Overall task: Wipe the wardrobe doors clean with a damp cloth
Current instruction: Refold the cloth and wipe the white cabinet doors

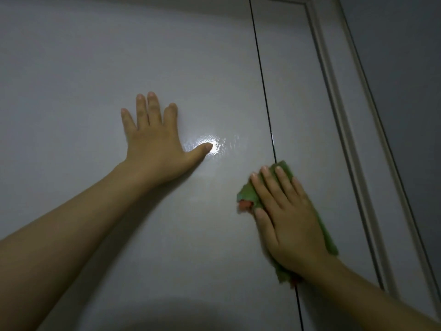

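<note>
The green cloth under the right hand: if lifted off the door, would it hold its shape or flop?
The cloth would probably flop: its edges look ragged and crumpled around the flat right hand. It likely slides easily, since the door looks glossy. It seems light, being thin.

Two white doors (143, 56) (286, 91) meet at one dark seam (262, 80). Two bare hands are on them: one left hand (152, 144), one right hand (288, 218). One green cloth (248, 194) lies under the right. One moulded frame (341, 115) runs alongside.
</note>
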Tool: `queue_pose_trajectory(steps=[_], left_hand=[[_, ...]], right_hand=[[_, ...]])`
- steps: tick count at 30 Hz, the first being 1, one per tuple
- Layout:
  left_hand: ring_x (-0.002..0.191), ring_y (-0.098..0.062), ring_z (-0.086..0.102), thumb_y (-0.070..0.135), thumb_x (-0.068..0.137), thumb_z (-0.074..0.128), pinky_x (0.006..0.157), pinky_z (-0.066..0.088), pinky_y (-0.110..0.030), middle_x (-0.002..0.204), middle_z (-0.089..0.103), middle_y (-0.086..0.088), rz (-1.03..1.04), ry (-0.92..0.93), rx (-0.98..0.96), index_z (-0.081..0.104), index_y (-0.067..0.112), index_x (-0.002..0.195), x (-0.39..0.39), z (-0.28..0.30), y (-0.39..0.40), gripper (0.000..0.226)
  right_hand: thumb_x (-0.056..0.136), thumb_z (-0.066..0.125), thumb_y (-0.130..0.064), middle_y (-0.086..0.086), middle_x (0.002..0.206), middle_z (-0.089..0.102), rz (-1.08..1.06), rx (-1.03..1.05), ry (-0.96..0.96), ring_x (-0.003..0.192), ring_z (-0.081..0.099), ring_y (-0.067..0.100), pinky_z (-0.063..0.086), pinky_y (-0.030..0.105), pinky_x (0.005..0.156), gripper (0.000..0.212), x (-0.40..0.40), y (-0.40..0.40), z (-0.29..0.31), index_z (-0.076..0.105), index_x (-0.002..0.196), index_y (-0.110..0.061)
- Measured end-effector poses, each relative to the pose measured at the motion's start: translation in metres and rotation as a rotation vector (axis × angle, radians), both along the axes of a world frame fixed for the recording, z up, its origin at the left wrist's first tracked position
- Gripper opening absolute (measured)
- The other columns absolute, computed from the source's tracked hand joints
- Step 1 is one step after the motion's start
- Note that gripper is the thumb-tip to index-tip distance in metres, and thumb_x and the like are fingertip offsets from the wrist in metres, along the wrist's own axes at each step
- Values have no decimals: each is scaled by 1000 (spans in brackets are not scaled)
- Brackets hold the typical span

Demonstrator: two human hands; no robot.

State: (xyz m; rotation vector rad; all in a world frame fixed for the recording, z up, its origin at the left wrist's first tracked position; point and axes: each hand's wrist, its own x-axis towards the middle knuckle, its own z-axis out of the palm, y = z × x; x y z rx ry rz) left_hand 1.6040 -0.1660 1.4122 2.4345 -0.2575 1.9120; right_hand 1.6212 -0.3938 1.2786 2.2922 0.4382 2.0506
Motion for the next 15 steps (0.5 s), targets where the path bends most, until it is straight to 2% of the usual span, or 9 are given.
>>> queue_pose_trajectory(steps=[2, 3, 6, 8, 10, 13, 15], left_hand=[[145, -34, -15, 88, 63, 18, 115, -7, -56, 158, -8, -19, 3, 6, 2, 10, 14, 149, -1, 0, 0, 113], [145, -34, -15, 88, 63, 19, 115, -7, -56, 158, -8, -19, 2, 13, 3, 11, 15, 149, -1, 0, 1, 113], [145, -33, -15, 87, 63, 20, 115, -8, -55, 158, -8, -18, -15, 26, 12, 10, 15, 150, -2, 0, 3, 113], [144, -33, -16, 87, 63, 21, 115, -9, -54, 158, -9, -18, -31, 41, 23, 8, 16, 150, -3, 0, 5, 112], [145, -32, -15, 85, 65, 22, 115, -9, -53, 158, -8, -17, -58, 49, 37, 9, 18, 150, -5, 0, 9, 109], [146, -30, -6, 78, 71, 25, 116, -6, -50, 158, 3, -16, -161, 33, 45, 20, 21, 148, -11, -2, 20, 96], [146, -28, 0, 68, 76, 29, 116, -5, -49, 157, 9, -16, -200, 13, 38, 26, 22, 147, -14, -8, 28, 84]], right_hand=[[99, 17, -43, 0, 157, 13, -3, -66, 14, 147, 6, 19, 6, 38, 119, 54, 1, -20, 8, 13, 150, -24], [98, 17, -43, 2, 157, 15, -18, -12, 6, 147, 7, 20, 5, 38, 120, 55, 2, -30, 23, 12, 149, -22], [97, 12, -41, 7, 159, 10, -33, 354, -21, 147, 2, 23, 2, 40, 120, 58, 2, -42, 72, 8, 150, -18], [96, 10, -39, 8, 159, 7, -57, 458, -22, 147, -1, 24, 2, 43, 120, 59, 3, -24, 75, 6, 151, -17], [97, 9, -40, 8, 159, 9, -77, 321, -20, 147, 1, 26, 6, 45, 120, 60, 0, 7, 48, 11, 151, -16], [99, 16, -41, 1, 158, 9, -13, -36, 28, 147, 2, 20, 5, 41, 119, 56, -1, 25, 1, 13, 151, -21], [99, 20, -41, -1, 157, 10, -8, -155, 33, 147, 3, 18, 5, 39, 119, 55, -3, 6, 13, 11, 150, -24]])
